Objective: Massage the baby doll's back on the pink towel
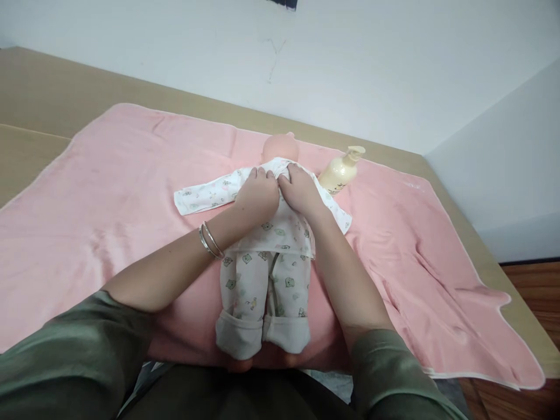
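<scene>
A baby doll (pixel 280 147) lies on a pink blanket (pixel 131 157), its head toward the wall. It wears a white printed baby shirt (pixel 275 233) with the sleeves spread sideways, and matching trousers (pixel 286 283) with turned-up cuffs. My left hand (pixel 258 195), below a wrist with silver bangles (pixel 210 240), is closed on the shirt front near the neckline. Right beside it my right hand (pixel 301 189) pinches the fabric at the same spot. What lies between the fingertips, perhaps a fastening, is hidden.
A cream pump bottle (pixel 340 170) stands on the blanket right of the doll's shoulder, close to the sleeve. The wooden table (pixel 52 81) meets a white wall (pixel 196 52) at the back. Folds wrinkle the blanket at right, where it reaches the table edge.
</scene>
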`<state>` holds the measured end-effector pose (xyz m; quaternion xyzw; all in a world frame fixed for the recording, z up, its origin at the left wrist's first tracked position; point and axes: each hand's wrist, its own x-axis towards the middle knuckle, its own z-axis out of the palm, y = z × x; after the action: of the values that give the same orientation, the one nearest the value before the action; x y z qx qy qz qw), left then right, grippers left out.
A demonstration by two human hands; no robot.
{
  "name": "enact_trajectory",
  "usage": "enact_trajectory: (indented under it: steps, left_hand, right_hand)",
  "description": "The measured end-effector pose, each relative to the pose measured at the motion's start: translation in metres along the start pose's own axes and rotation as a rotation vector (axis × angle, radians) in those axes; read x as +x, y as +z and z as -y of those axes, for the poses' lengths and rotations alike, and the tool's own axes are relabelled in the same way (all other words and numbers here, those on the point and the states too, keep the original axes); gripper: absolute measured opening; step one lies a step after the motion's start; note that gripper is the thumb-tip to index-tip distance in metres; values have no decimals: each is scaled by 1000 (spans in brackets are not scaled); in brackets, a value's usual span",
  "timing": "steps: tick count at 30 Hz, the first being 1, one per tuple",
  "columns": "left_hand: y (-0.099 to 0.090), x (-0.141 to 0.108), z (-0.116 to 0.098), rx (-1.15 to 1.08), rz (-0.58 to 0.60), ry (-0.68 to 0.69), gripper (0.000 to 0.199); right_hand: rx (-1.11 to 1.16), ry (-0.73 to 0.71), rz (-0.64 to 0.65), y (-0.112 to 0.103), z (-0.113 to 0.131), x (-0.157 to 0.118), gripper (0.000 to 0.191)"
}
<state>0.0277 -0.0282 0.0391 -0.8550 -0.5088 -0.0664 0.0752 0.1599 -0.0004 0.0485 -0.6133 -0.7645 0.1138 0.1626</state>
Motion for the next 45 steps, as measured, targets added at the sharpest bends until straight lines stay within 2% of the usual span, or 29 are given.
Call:
enact_trajectory:
  steps: [4,7,10,14,17,21,25,29,33,38,42,45]
  left_hand:
    - [3,2,2,-15,-10,6,38]
    - [6,10,15,-163,-44,-83,36]
    - [9,18,27,-313,-21,-192,39]
    - [13,21,31,-347,-19,-256,43]
    - [15,18,28,-312,-46,-239,44]
    - [18,16,22,-311,-71,-298,44]
    - [20,16,19,-310,-76,-329,44]
    - [19,16,19,-298,-75,-350,41]
    - [11,12,16,-235,-36,-317,42]
    - [-1,1,4,-81,38,-87,37]
    - [-3,-6,-7,-142,-21,-114,34]
    - [-1,-3,-5,-154,-54,-110,32]
  right_hand:
    - [-32,18,-18,3,3,-3,46]
    - [-63,41,-15,3,14,-12,46]
    - [-95,33,-8,1,27,-24,40]
    - [-133,31,3,-3,37,-33,33]
    - [-100,14,-21,-1,33,-28,32]
    - [-25,14,-93,5,16,-13,37]
    - [17,16,-72,8,4,-4,42]
    - [31,26,-77,7,3,-4,46]
    - [48,15,-68,6,3,-5,51]
    - [47,15,-64,5,-3,-3,54]
    - [66,6,-89,5,-11,0,57]
    - [17,1,-62,2,-7,-2,56]
